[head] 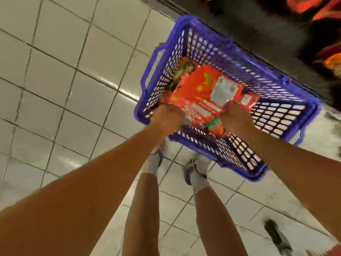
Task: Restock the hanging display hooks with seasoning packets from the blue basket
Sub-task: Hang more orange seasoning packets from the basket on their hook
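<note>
The blue basket [280, 111] stands on the tiled floor in front of my feet, its mesh walls open to view. Inside lies a pile of red seasoning packets [203, 87], some with green and orange print. Both my arms reach down into it. My left hand [167, 117] is at the pile's near left edge with curled fingers on the packets. My right hand [235, 116] is at the near right edge and grips the same stack. The frame is blurred, so finger detail is unclear. Red and orange packets [324, 8] hang at the top right.
A dark display base [258, 30] runs along the far side of the basket. White floor tiles [64, 71] spread to the left. My two feet [191, 170] stand just behind the basket. A dark object [276, 237] lies on the floor at lower right.
</note>
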The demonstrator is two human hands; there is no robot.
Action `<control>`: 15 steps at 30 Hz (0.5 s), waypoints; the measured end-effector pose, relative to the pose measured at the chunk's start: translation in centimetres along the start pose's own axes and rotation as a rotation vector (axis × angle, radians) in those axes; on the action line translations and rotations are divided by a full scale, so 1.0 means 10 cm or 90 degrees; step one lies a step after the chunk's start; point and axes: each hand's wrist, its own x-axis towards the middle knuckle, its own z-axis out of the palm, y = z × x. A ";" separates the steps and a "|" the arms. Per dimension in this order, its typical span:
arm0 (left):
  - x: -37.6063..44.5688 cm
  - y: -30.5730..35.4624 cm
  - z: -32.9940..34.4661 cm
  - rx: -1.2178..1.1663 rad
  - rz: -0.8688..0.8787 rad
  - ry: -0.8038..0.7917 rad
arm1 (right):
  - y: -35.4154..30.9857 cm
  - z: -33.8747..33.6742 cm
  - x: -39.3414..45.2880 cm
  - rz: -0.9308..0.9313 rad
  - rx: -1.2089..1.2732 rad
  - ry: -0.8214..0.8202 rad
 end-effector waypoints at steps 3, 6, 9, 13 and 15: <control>0.34 -0.11 0.05 0.017 -0.038 -0.007 | -0.08 0.16 0.61 -0.063 -0.056 0.038; 0.54 -0.22 0.08 0.001 -0.031 0.002 | -0.11 0.38 0.92 -0.025 -0.133 -0.050; 0.56 -0.17 0.14 -0.025 -0.039 -0.022 | -0.07 0.58 0.88 -0.045 -0.129 0.027; 0.51 0.00 0.19 0.000 -0.027 -0.024 | -0.08 0.39 0.57 -0.078 0.152 0.108; 0.52 0.09 0.19 -0.034 -0.030 -0.005 | -0.14 0.19 0.39 -0.028 0.372 0.021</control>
